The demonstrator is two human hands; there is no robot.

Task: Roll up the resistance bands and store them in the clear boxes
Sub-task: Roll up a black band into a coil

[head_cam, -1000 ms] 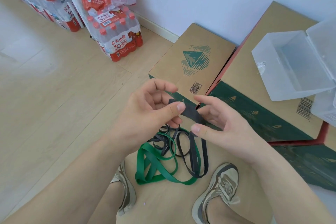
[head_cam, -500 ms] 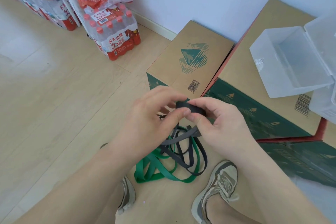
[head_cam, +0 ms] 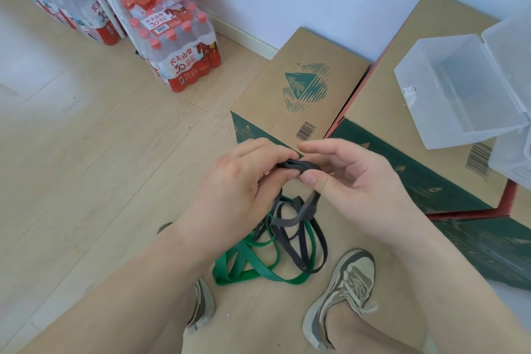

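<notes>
A black resistance band (head_cam: 298,165) is partly rolled into a small coil between my hands at the centre of the view. My left hand (head_cam: 244,178) pinches the coil from the left with curled fingers. My right hand (head_cam: 344,178) holds its right end with the thumb and bent fingers. The band's loose tail (head_cam: 298,215) hangs down to the floor. Under it lies a green band (head_cam: 253,264), tangled with the black loops. An open clear box (head_cam: 459,95) stands on a carton at the right, with nothing inside.
Two cardboard cartons (head_cam: 298,86) stand against the white wall, the right one (head_cam: 402,112) bearing the clear box and a second clear box (head_cam: 511,161) at the frame edge. Packs of bottled water (head_cam: 175,52) sit at the back left. My shoes (head_cam: 344,290) flank the bands.
The flat band end held between my hands a second ago has been wound into a small coil. Both hands have come closer together, and more of the tail has lifted off the floor.
</notes>
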